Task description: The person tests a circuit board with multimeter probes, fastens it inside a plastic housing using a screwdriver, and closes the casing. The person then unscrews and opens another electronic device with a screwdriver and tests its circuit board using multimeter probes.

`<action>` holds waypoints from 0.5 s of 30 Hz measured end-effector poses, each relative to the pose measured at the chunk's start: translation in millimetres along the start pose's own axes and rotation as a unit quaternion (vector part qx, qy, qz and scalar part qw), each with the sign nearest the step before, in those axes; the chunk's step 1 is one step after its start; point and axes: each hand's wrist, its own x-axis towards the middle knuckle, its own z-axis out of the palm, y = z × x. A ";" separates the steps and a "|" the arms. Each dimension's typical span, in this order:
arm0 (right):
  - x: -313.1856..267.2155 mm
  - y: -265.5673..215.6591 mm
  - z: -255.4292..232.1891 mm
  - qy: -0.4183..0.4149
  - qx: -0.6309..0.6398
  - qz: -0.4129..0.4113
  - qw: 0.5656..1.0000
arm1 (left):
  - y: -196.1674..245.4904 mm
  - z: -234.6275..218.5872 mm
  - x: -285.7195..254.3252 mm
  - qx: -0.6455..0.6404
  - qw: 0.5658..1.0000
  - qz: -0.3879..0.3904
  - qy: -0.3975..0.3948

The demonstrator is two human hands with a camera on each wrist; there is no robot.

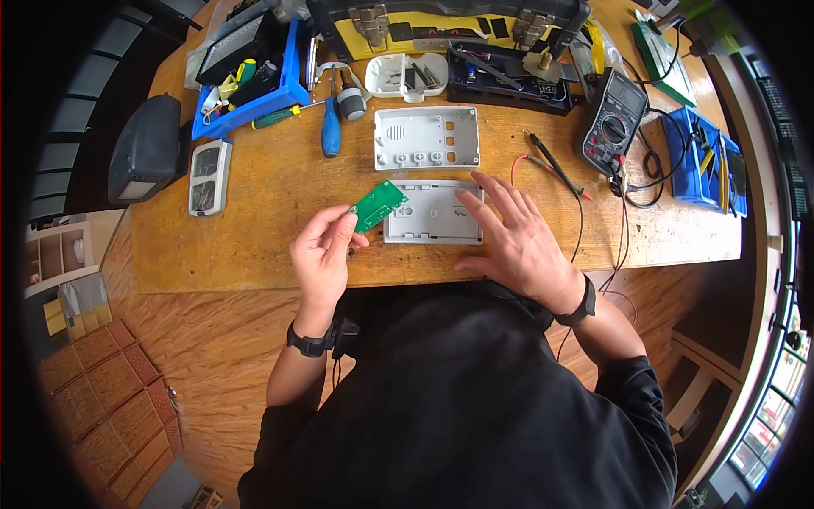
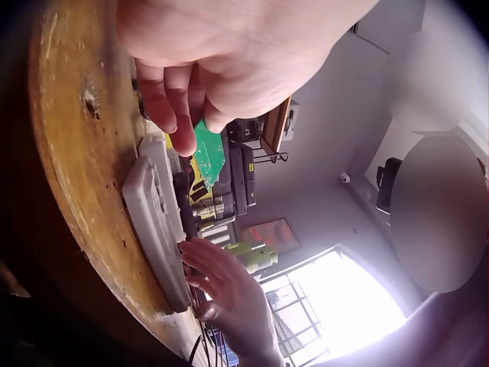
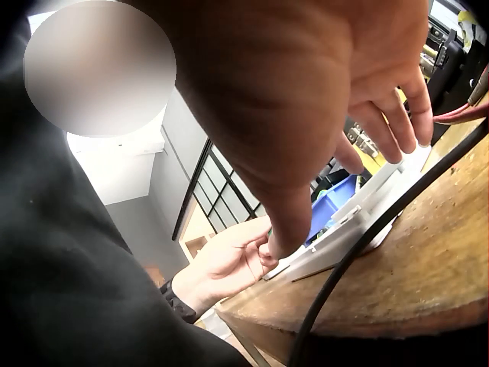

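Note:
Between thumb and fingers my left hand (image 1: 325,254) pinches a green circuit board (image 1: 379,206) by its lower left corner. The board is tilted and overlaps the left end of a light grey plastic housing half (image 1: 434,233) in the head view. My right hand (image 1: 527,248) is spread over the right end of that housing half, fingers loosely extended and holding nothing. In the left wrist view its fingertips are close to the housing's edge (image 2: 157,229). Just behind lies the other grey housing half (image 1: 428,127), with square cut-outs and round posts inside.
A blue screwdriver (image 1: 331,131) lies behind on the left, near a blue tool bin (image 1: 246,106). A multimeter (image 1: 612,123) with probe leads (image 1: 555,165) stands to the right. Along the back are a white parts tray (image 1: 381,81) and a toolbox (image 1: 441,36).

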 end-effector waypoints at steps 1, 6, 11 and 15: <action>-0.9 3.1 3.4 -0.034 -0.007 0.002 0.999 | -0.7 -1.1 -2.1 0.000 1.000 -0.002 -0.001; 3.6 11.1 5.4 -0.036 0.010 -0.013 0.999 | 3.1 -3.0 -4.6 -0.016 0.999 0.015 0.025; 10.2 2.0 -9.7 0.000 0.127 -0.010 0.992 | 12.2 -6.3 -9.0 -0.033 0.996 0.064 0.054; 19.8 7.6 -9.4 -0.062 0.266 0.145 0.951 | 16.7 -5.8 -8.5 -0.040 0.993 0.096 0.050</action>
